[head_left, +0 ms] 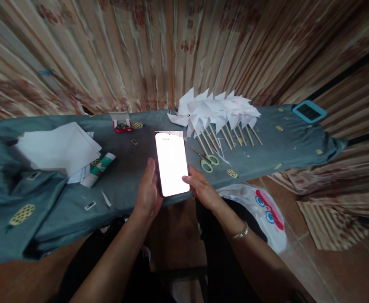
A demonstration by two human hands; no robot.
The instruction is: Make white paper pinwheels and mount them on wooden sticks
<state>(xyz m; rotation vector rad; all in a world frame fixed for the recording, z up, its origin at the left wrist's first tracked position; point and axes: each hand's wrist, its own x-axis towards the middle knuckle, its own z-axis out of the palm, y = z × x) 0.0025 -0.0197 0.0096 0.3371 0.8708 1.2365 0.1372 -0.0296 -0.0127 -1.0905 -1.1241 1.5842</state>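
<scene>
A smartphone (172, 166) with a bright white screen is held upright above the front part of the table. My left hand (149, 189) grips its left edge, thumb along the side. On the other side my right hand (203, 187) holds the lower right corner, its thumb over the screen. Just right of the phone lie green-handled scissors (208, 163), partly hidden behind it. Beyond them several white paper pinwheels (217, 111) on wooden sticks lie in an overlapping row.
White paper sheets (58, 145) and a green-and-white box (99, 169) lie at left. A small open red box (122, 125) holds metal pieces. A blue-framed device (309, 111) sits at far right on the cloth-covered table (275, 143). A white plastic bag (277, 235) hangs below; curtains (159, 54) stand behind.
</scene>
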